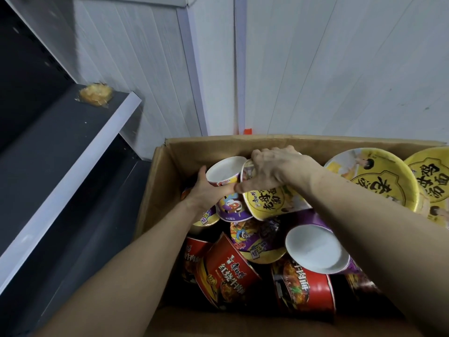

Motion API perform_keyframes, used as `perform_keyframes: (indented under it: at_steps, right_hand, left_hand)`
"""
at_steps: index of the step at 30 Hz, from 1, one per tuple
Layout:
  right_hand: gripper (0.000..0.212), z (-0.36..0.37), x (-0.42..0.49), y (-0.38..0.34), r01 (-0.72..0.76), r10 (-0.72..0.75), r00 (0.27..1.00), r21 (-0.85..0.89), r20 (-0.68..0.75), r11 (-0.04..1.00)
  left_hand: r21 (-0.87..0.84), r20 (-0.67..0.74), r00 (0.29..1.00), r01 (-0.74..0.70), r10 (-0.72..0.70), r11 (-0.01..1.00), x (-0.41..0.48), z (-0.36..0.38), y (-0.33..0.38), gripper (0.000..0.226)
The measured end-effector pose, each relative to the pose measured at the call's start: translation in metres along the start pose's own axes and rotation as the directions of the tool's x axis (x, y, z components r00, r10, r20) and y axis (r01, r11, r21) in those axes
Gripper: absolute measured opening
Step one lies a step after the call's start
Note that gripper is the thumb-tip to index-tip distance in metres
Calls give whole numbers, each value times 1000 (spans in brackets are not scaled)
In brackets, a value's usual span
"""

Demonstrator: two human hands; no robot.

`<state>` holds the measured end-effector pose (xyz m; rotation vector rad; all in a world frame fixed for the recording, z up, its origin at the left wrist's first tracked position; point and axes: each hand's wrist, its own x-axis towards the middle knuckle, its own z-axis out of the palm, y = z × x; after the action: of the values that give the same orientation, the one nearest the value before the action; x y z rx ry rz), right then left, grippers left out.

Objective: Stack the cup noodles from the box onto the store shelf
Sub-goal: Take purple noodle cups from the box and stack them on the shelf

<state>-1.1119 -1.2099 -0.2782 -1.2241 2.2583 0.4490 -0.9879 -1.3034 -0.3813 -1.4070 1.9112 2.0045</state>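
Observation:
An open cardboard box (155,181) holds several cup noodles in red, purple and yellow. My left hand (209,190) grips a purple cup (230,203) that lies on its side with its white base facing up. My right hand (274,171) grips a yellow cup (264,203) right beside it, fingers curled over its top end. Both hands are near the box's far left corner. Red cups (228,271) lie at the front, and two yellow lids (379,178) show at the far right.
A dark store shelf (60,147) with a pale front edge runs along the left, with a wrapped yellow pastry (96,94) at its far end. A lower shelf (80,227) sits beside the box. White wall panels (315,69) stand behind.

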Motion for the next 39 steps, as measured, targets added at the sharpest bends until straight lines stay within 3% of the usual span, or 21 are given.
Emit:
perform_keyframes:
  at_steps: [4, 7, 10, 12, 14, 18, 23, 27, 33, 39]
  right_hand:
    - [73, -2, 1, -11, 41, -41, 999, 7, 8, 999]
    - [72, 1, 2, -18, 105, -105, 994, -52, 12, 993]
    - [76, 7, 1, -27, 138, -137, 990, -133, 12, 981]
    - [75, 12, 1, -37, 166, -168, 986, -196, 7, 967]
    - [68, 18, 2, -44, 188, -193, 981, -219, -1, 957]
    - [57, 32, 7, -50, 205, -226, 973, -267, -52, 942]
    - [54, 29, 8, -43, 187, -214, 972, -240, -92, 952]
    - [37, 22, 9, -34, 194, -219, 969, -192, -116, 962]
    - [36, 29, 10, -30, 249, -295, 943, -261, -156, 933]
    - [31, 31, 15, -21, 280, -316, 931, -198, -184, 939]
  left_hand:
    - [-7, -68, 998, -17, 16, 1000, -3, -3, -5, 92]
    - [-113, -75, 996, 31, -40, 993, -14, -17, -16, 94]
    - [-127, -16, 996, 85, -88, 988, -24, -28, -25, 62]
    - [-133, 34, 991, 132, -129, 982, -20, -25, -24, 58]
    - [-144, -3, 989, 145, -147, 979, -15, -16, -18, 50]
    - [-242, -185, 965, 138, -186, 960, -3, 3, -14, 74]
    - [-341, -193, 960, 126, -200, 932, 5, 1, -19, 50]
    - [-416, -155, 965, 133, -214, 899, -10, -6, -27, 33]
    - [-567, -184, 931, 161, -314, 808, -56, -17, -30, 46]
    - [-522, -215, 961, 36, -172, 852, -112, -13, -28, 34]
